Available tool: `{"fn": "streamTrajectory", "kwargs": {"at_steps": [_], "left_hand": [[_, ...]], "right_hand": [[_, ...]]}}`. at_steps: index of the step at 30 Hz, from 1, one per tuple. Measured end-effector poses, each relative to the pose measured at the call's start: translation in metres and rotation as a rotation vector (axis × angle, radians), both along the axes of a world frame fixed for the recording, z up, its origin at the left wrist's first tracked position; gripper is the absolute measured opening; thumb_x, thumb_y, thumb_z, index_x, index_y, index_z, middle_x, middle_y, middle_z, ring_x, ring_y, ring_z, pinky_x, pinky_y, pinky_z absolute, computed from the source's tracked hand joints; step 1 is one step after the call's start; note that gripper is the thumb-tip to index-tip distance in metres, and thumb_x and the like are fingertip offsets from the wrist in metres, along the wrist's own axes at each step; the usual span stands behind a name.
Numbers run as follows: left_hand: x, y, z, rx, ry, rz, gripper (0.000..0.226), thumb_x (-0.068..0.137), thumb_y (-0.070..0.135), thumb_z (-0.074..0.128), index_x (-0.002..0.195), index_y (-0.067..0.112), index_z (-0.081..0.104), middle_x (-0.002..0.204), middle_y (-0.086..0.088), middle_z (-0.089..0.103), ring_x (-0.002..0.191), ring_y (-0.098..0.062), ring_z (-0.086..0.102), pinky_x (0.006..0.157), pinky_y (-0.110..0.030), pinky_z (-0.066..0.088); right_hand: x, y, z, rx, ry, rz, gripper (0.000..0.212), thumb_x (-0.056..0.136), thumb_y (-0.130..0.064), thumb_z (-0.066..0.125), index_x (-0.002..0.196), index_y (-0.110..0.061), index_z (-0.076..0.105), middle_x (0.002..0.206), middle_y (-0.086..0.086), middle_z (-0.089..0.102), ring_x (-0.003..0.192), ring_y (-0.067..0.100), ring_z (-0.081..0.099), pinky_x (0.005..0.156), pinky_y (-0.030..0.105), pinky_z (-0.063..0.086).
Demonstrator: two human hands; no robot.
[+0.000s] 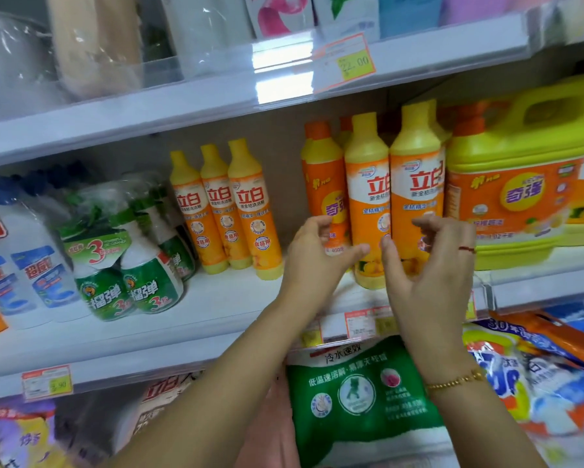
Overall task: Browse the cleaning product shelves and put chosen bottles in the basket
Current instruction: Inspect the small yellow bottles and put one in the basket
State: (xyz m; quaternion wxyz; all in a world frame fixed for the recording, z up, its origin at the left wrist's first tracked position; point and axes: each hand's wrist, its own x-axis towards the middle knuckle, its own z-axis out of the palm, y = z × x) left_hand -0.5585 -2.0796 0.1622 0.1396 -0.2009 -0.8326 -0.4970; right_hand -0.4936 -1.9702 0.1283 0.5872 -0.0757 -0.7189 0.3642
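Fingers [317, 225] of left hand [312, 258] and right hand [430, 275] half curled, apart, gripping nothing. Between both thumbs, just beyond the fingertips: one yellow-capped orange bottle [368, 197], upright on shelf [216, 298]. Contact cannot be told.

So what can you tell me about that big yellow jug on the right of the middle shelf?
The big yellow jug looks like lime-yellow plastic, squat and boxy, with a handle moulded into its top and an orange cap at top left. An orange label with a purple oval logo covers its front. It stands upright on the middle shelf, right of the tall orange bottles. The right hand overlaps its lower left corner; whether they touch cannot be told.
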Motion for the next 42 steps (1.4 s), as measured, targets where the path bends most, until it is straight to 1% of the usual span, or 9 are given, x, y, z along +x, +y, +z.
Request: {"fn": "streamTrajectory", "kwargs": {"at_steps": [3, 7, 9, 13, 21, 25, 29, 33, 42], "left_hand": [[-0.002, 0.030, -0.002, 0.040, -0.068, -0.024, 0.066, 0.070, 0.037, 0.084, 0.122, 0.021, 0.047, 0.123, 0.002, 0.059, 0.103, -0.011, 0.059, 0.086, -0.022, 0.052], [-0.005, 0.047, -0.012, 0.034, -0.090, 0.060, 0.066, 0.071, 0.038, 0.083, 0.122, 0.020, 0.045, 0.124, -0.003, 0.060, 0.110, -0.022, 0.060, 0.094, -0.044, 0.052], [-0.004, 0.048, -0.015, 0.017, -0.098, 0.064, 0.061, 0.077, 0.033, 0.079, 0.125, 0.016, 0.045, 0.126, -0.004, 0.060, 0.110, -0.022, 0.062, 0.094, -0.040, 0.052], [-0.001, 0.039, -0.011, -0.030, -0.116, 0.017, 0.059, 0.082, 0.026, 0.075, 0.133, 0.015, 0.045, 0.131, -0.003, 0.059, 0.114, -0.021, 0.060, 0.092, -0.033, 0.048], [0.004, -0.034, -0.004, -0.121, -0.153, -0.075, 0.056, 0.083, 0.022, 0.074, 0.133, 0.016, 0.048, 0.122, 0.002, 0.062, 0.098, -0.008, 0.059, 0.082, -0.018, 0.049], [0.001, -0.085, -0.004, -0.127, -0.168, -0.010, 0.051, 0.082, 0.019, 0.074, 0.126, 0.021, 0.050, 0.118, 0.001, 0.064, 0.104, -0.016, 0.062, 0.096, -0.039, 0.050], [-0.002, -0.130, 0.004, -0.179, -0.227, 0.042, 0.051, 0.085, 0.018, 0.070, 0.131, 0.018, 0.048, 0.117, 0.003, 0.060, 0.106, -0.018, 0.060, 0.091, -0.032, 0.047], [-0.015, -0.165, 0.009, -0.192, -0.265, 0.105, 0.052, 0.084, 0.018, 0.071, 0.132, 0.014, 0.049, 0.122, -0.004, 0.062, 0.110, -0.024, 0.060, 0.100, -0.046, 0.048], [-0.050, -0.184, -0.009, 0.075, -0.267, 0.233, 0.058, 0.090, 0.014, 0.065, 0.141, 0.010, 0.037, 0.137, -0.007, 0.054, 0.117, -0.028, 0.057, 0.100, -0.050, 0.047]], "right_hand": [[0.003, 0.019, -0.002, -0.066, -0.044, -0.016, 0.048, 0.083, -0.014, 0.069, 0.123, -0.002, 0.045, 0.124, 0.016, 0.044, 0.115, 0.030, 0.046, 0.092, 0.032, 0.042], [0.004, 0.033, -0.007, -0.084, -0.183, -0.032, 0.057, 0.083, -0.017, 0.068, 0.130, -0.005, 0.039, 0.131, 0.015, 0.041, 0.120, 0.031, 0.044, 0.091, 0.033, 0.041], [0.001, 0.036, -0.012, -0.082, -0.278, -0.021, 0.061, 0.083, -0.021, 0.069, 0.133, -0.006, 0.038, 0.133, 0.016, 0.041, 0.121, 0.032, 0.044, 0.091, 0.039, 0.044], [-0.005, 0.038, -0.021, -0.094, -0.465, 0.024, 0.065, 0.083, -0.031, 0.070, 0.135, -0.008, 0.039, 0.132, 0.013, 0.047, 0.119, 0.030, 0.049, 0.089, 0.037, 0.044], [-0.015, 0.033, -0.020, -0.116, -0.501, -0.035, 0.069, 0.081, -0.039, 0.071, 0.133, -0.004, 0.041, 0.126, 0.017, 0.051, 0.114, 0.034, 0.052, 0.090, 0.041, 0.044], [-0.020, 0.030, -0.017, -0.125, -0.519, -0.064, 0.064, 0.079, -0.036, 0.072, 0.127, -0.002, 0.046, 0.118, 0.020, 0.054, 0.107, 0.036, 0.054, 0.084, 0.041, 0.046], [-0.024, 0.023, -0.015, -0.120, -0.541, -0.040, 0.059, 0.076, -0.036, 0.073, 0.118, -0.003, 0.050, 0.111, 0.019, 0.058, 0.101, 0.037, 0.055, 0.079, 0.041, 0.046], [-0.026, 0.010, -0.016, -0.076, -0.556, 0.008, 0.052, 0.076, -0.037, 0.073, 0.111, -0.006, 0.051, 0.106, 0.016, 0.060, 0.096, 0.035, 0.057, 0.074, 0.037, 0.044], [-0.034, -0.020, -0.018, -0.020, -0.572, 0.037, 0.056, 0.076, -0.042, 0.073, 0.115, -0.009, 0.053, 0.108, 0.014, 0.063, 0.096, 0.033, 0.059, 0.076, 0.037, 0.047]]}}
